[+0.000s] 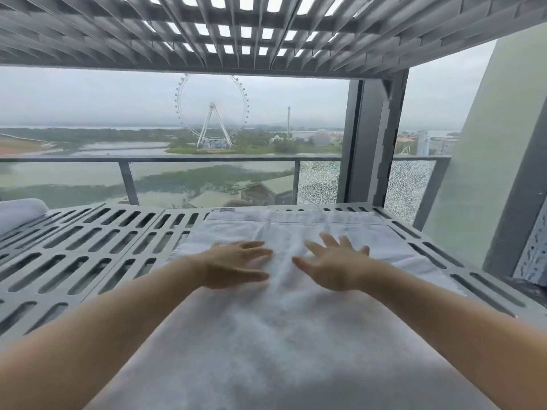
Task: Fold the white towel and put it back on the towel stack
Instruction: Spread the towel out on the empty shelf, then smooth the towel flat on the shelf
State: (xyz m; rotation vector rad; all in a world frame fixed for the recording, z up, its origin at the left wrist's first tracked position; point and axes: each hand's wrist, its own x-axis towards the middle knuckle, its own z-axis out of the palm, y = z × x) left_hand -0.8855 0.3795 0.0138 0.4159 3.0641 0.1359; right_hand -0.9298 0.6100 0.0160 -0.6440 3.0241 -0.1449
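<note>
The big soft white towel lies spread on the right part of the grey slotted metal shelf. The left hand and right hand press flat on it, fingers apart, gripping nothing. An uneven push could bunch it, making a crooked fold.

One white towel, spread flat.
Two hands on it: left hand, right hand.
One rolled towel, far left of the white towel.
One slotted shelf beneath it; one slatted shelf above.
Beyond the white towel: one Ferris wheel, one dome, one slim tower, and two shattered glass panes.
</note>
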